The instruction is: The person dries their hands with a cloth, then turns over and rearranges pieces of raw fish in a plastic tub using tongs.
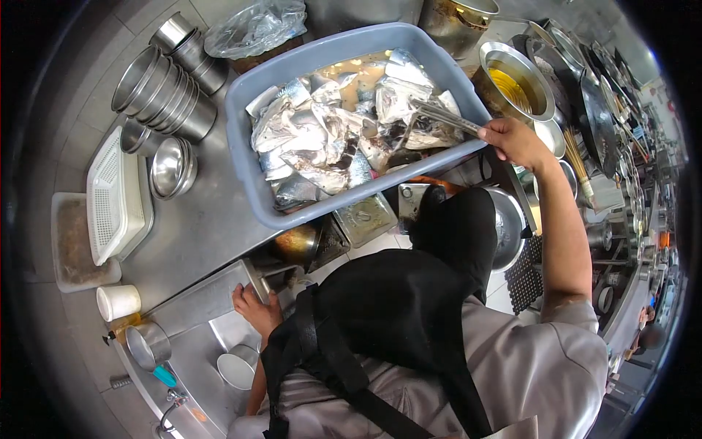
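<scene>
A large grey-blue plastic tub [238,157] holds cut fish pieces [314,132], some silvery-skinned, in cloudy brownish liquid. My right hand [515,143] is closed around the end of metal tongs [446,115] at the tub's right side. The tips of the tongs lie over the fish. Low on the left, my left hand [257,311] grips the edge of a rectangular metal pan [252,282] beside the sink counter; part of this pan is hidden by my body.
Stacked steel pots [164,95], steel bowls [173,167] and a white basket [113,197] stand left of the tub. To the right is a pot of yellow liquid [508,86]. A saucepan [148,344] sits near the tap [175,396]. Woks [603,124] crowd the far right.
</scene>
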`<state>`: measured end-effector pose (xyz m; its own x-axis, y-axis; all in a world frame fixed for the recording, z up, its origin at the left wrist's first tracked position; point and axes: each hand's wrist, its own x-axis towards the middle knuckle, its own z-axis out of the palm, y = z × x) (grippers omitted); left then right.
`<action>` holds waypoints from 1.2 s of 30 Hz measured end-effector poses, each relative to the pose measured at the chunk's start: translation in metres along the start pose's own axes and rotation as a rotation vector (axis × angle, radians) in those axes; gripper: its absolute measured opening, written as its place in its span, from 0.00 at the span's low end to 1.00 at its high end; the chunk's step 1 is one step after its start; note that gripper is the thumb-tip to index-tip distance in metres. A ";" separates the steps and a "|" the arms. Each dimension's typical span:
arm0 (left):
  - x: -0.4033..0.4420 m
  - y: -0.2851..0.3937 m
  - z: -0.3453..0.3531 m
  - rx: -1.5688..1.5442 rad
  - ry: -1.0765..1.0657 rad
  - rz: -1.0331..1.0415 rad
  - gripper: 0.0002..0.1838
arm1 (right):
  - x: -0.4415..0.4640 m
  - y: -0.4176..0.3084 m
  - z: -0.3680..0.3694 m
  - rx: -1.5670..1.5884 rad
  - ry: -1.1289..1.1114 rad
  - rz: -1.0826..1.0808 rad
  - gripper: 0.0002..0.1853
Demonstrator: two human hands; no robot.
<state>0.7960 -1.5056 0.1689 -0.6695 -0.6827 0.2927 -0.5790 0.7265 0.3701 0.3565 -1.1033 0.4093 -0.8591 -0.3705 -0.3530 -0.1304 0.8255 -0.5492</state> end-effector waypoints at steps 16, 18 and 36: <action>0.000 0.003 -0.002 0.014 -0.008 -0.018 0.34 | 0.003 0.004 -0.003 -0.041 0.042 -0.035 0.19; 0.000 0.002 -0.002 0.013 -0.006 -0.019 0.34 | -0.002 0.003 -0.005 -0.053 0.116 -0.047 0.19; 0.000 -0.001 -0.001 0.004 0.000 0.020 0.32 | 0.017 -0.001 -0.006 -0.023 -0.017 -0.056 0.18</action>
<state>0.7974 -1.5066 0.1693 -0.6810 -0.6677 0.3006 -0.5670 0.7406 0.3605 0.3395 -1.1077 0.4083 -0.8417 -0.4236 -0.3349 -0.1899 0.8128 -0.5507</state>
